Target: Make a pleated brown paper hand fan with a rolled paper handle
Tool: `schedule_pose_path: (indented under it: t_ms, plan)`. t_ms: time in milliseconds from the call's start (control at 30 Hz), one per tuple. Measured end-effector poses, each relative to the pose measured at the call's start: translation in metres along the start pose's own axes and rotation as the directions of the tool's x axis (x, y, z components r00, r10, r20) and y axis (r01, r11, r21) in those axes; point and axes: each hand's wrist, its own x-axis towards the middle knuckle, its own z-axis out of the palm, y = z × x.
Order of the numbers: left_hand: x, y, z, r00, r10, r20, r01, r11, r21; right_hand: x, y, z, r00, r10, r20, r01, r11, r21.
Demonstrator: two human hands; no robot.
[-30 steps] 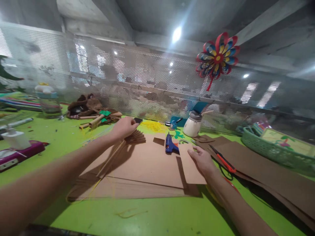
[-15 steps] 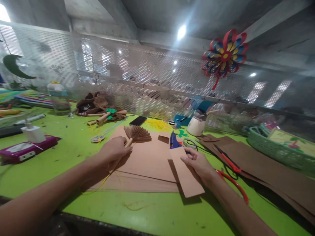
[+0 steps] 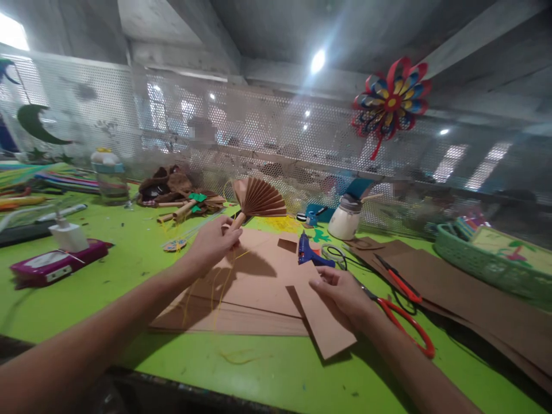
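Step looked like holding: left hand pinched pleated brown paper fan, right hand gripped tan rectangular card; next move needed gentleness imo.

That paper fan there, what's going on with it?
The left hand holds the pleated brown fan up by its handle, above a stack of brown card sheets. The right hand holds a cut strip of card over the stack's right side. A blue glue gun lies just beyond, with red-handled scissors to the right.
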Motion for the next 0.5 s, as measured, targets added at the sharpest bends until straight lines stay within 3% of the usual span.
schedule_pose_path:
  t_ms: [167, 300, 400, 500]
  plan:
    - [-0.019, 0.036, 0.014, 0.994, 0.066, 0.087, -0.034, 0.944, -0.329, 0.004, -0.011, -0.002, 0.981, -0.154, -0.12, 0.136, 0.98, -0.145]
    - [-0.031, 0.058, 0.029, 0.976, 0.169, 0.14, -0.085, 0.881, -0.466, -0.003, -0.035, 0.012, 0.976, -0.205, -0.073, 0.193, 0.97, -0.146]
    - [-0.032, 0.063, 0.044, 0.966, 0.222, 0.133, -0.138, 0.877, -0.461, -0.007, -0.049, 0.037, 0.98, -0.2, -0.003, 0.198, 0.973, -0.116]
    - [-0.029, 0.058, 0.057, 0.955, 0.297, 0.029, -0.276, 0.918, -0.286, -0.003, -0.052, 0.063, 0.981, -0.195, -0.009, 0.195, 0.981, 0.006]
